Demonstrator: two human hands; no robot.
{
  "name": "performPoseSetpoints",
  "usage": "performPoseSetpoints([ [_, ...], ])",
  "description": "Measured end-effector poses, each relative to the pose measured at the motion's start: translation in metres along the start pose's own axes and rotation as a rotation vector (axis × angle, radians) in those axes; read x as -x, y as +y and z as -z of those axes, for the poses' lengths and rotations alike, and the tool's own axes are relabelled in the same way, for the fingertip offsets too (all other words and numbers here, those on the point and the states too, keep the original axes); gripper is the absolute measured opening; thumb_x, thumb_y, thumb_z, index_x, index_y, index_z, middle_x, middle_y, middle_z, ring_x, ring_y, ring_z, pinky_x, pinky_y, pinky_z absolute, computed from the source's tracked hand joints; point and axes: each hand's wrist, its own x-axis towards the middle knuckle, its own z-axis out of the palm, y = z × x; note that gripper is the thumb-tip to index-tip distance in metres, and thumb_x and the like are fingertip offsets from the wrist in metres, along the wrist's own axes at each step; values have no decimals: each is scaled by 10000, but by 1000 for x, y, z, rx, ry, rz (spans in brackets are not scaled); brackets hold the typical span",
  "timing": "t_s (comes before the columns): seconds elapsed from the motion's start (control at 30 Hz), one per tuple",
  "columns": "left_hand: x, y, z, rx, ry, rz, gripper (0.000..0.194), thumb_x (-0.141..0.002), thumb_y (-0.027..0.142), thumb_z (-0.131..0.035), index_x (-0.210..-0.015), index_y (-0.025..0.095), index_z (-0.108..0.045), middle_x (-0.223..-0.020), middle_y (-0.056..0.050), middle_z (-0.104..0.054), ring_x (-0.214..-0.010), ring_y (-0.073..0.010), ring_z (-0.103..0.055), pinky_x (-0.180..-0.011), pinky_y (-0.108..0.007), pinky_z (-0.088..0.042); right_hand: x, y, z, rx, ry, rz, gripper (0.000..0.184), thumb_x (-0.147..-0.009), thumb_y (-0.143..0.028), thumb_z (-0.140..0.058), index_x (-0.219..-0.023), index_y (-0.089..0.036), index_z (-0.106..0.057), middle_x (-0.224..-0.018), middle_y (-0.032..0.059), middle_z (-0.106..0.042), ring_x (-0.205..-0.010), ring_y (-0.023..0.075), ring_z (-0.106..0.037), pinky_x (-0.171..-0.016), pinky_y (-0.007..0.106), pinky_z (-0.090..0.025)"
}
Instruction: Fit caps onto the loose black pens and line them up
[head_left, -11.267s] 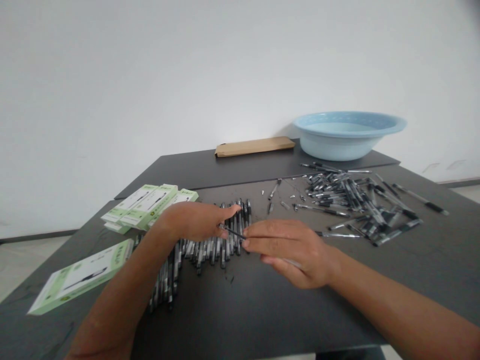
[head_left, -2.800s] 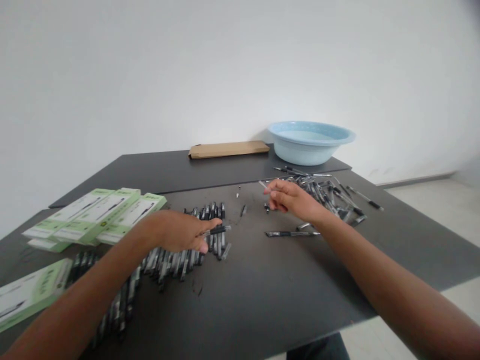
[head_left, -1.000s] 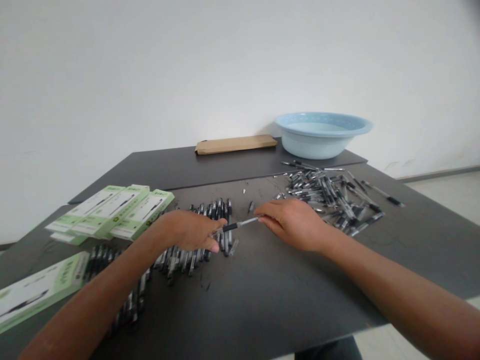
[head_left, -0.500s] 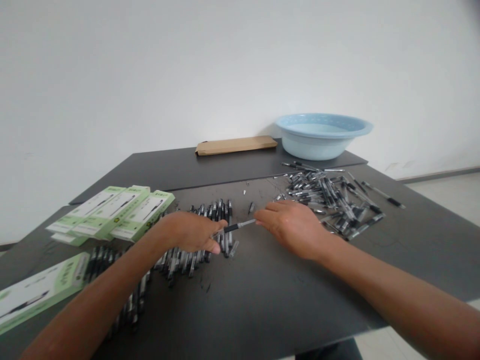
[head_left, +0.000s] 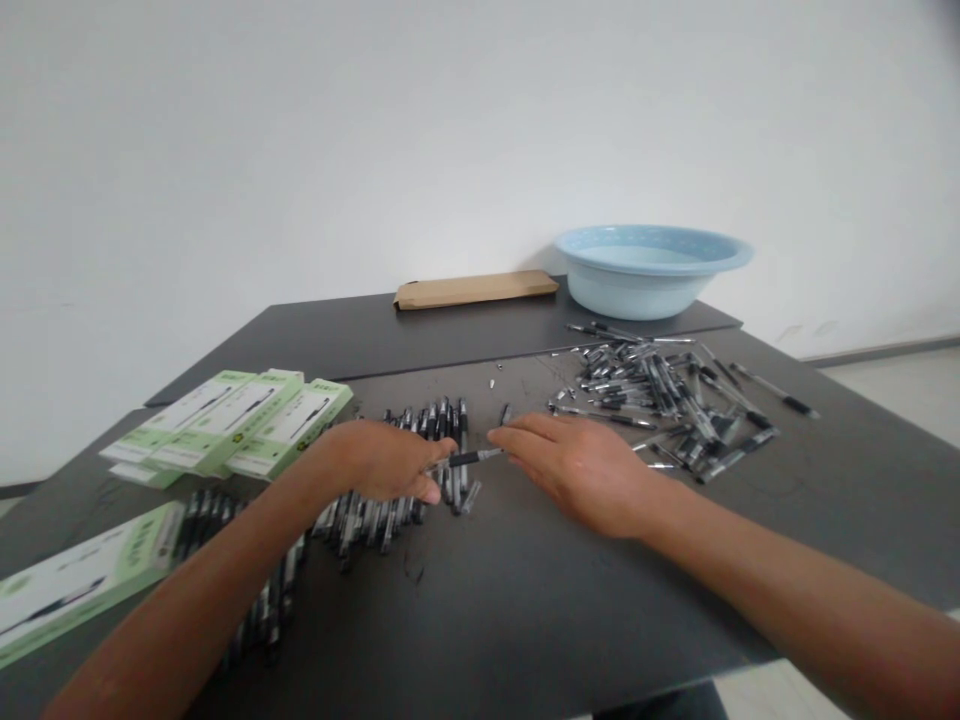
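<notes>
My left hand (head_left: 382, 462) holds a clear pen (head_left: 466, 458) with a black grip between thumb and fingers, over a row of pens. The pen lies almost level and points to the right. At its right end the fingers of my right hand (head_left: 581, 462) are pressed together on it; its tip is hidden by them. Below my left hand many finished-looking black and clear pens (head_left: 367, 520) lie side by side. A clear cap (head_left: 471, 497) rests at the right end of this row.
A heap of loose pen parts (head_left: 667, 395) covers the table's right side. Small metal tips (head_left: 492, 383) lie mid-table. Green and white pen boxes (head_left: 251, 420) are stacked at left, another box (head_left: 90, 580) nearer. Behind stand a blue basin (head_left: 649, 290) and flat brown cardboard (head_left: 476, 290).
Since one second ago my right hand has moved left along the pen toward my left hand, and less of the pen shows between them. My left hand stays nearly still.
</notes>
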Motion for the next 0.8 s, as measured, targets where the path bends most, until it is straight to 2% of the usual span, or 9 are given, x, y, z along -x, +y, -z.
performPoseSetpoints([
  [0.13,0,3,2,-10,-50,14,628,-891,399,-440,-1428,129,-257,-1194,-196,-610,-1020,-303,-600,-784,-348,-459,1,-2,-1,-57,39,79,367,-912,-157,-383,-1270,-169,-460,-1216,122,-558,-1058,206,-556,-842,323,-486],
  [0.3,0,3,1,5,-30,1,623,-879,390,-460,-1421,145,-276,-1114,-166,-660,-947,-283,-627,-737,-324,-464,5,-3,8,-95,198,138,329,-915,-175,-387,-1220,-159,-507,-1205,118,-573,-1100,194,-540,-904,331,-473],
  [0.4,1,2,1,26,-30,12,637,-884,388,-458,-1436,150,-248,-1169,-182,-630,-999,-292,-610,-781,-345,-455,10,-1,18,-91,291,119,315,-902,-189,-416,-1201,-185,-516,-1184,102,-590,-1086,190,-549,-906,324,-469],
  [0.5,1,1,1,41,-34,32,646,-887,393,-457,-1446,157,-234,-1226,-180,-595,-1044,-292,-590,-809,-349,-452,13,12,24,-75,398,16,290,-884,-205,-457,-1162,-189,-538,-1110,96,-624,-1023,192,-579,-875,311,-469],
  [0.67,2,-1,2,40,-52,54,662,-893,418,-450,-1451,151,-215,-1283,-178,-550,-1102,-277,-560,-855,-339,-447,16,54,24,-36,555,-314,212,-879,-250,-471,-1022,-180,-612,-896,68,-678,-795,186,-625,-721,287,-461],
  [0.8,5,-6,3,4,-51,93,688,-901,443,-420,-1462,143,-158,-1340,-183,-489,-1166,-280,-510,-912,-346,-414,17,88,14,-22,524,-502,206,-850,-247,-490,-971,-176,-641,-752,36,-674,-646,163,-599,-617,256,-413],
])
